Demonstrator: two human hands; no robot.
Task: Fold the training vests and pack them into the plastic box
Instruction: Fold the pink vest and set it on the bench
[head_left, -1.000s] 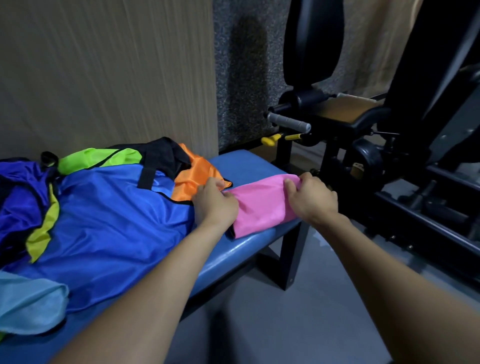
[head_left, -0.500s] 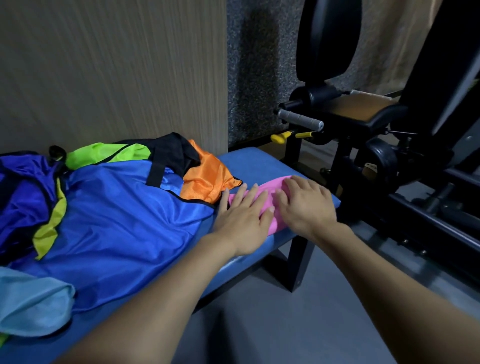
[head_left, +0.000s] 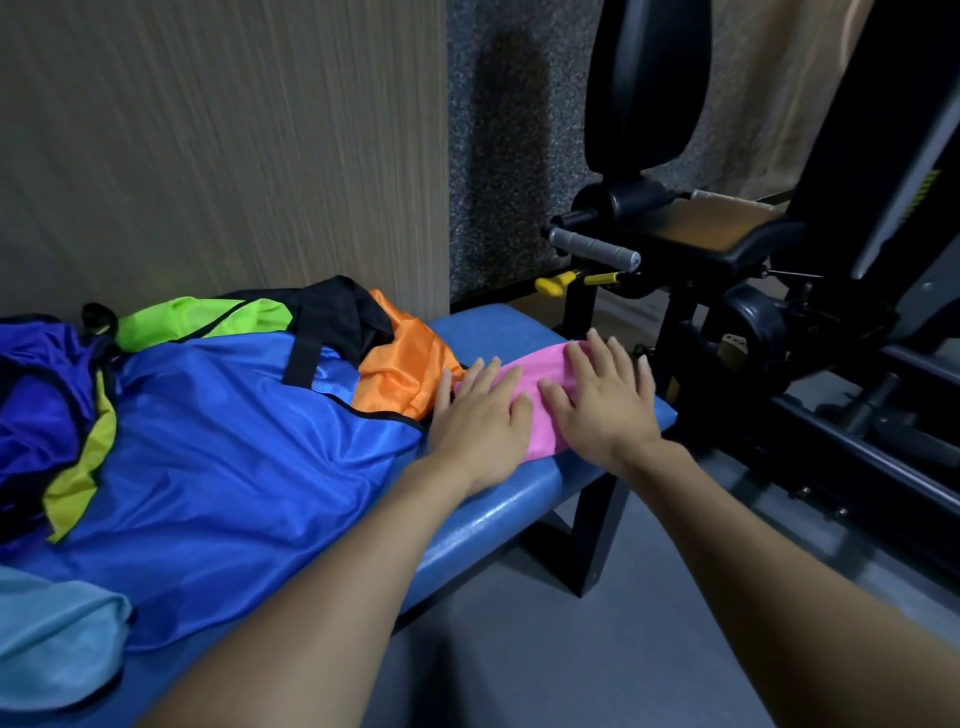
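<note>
A folded pink vest (head_left: 537, 387) lies at the right end of the blue padded bench (head_left: 498, 332). My left hand (head_left: 480, 423) presses flat on its left part with straight fingers. My right hand (head_left: 602, 402) lies flat on its right part, fingers spread. A heap of loose vests covers the bench to the left: a big blue vest (head_left: 208, 452), an orange vest (head_left: 405, 371), a green vest (head_left: 202, 317), a dark purple vest with yellow trim (head_left: 47, 410) and a light blue vest (head_left: 52, 636). No plastic box is in view.
A black gym machine (head_left: 779, 291) with a grey handle (head_left: 595, 247) and yellow lever stands right of the bench end. A wood-panelled wall (head_left: 218, 145) runs behind the bench. Grey floor (head_left: 571, 649) lies below.
A second ago both hands gripped the pink vest's ends. They brought the fabric together and now lie flat on the smaller folded bundle, with the fingers more spread than half a second ago.
</note>
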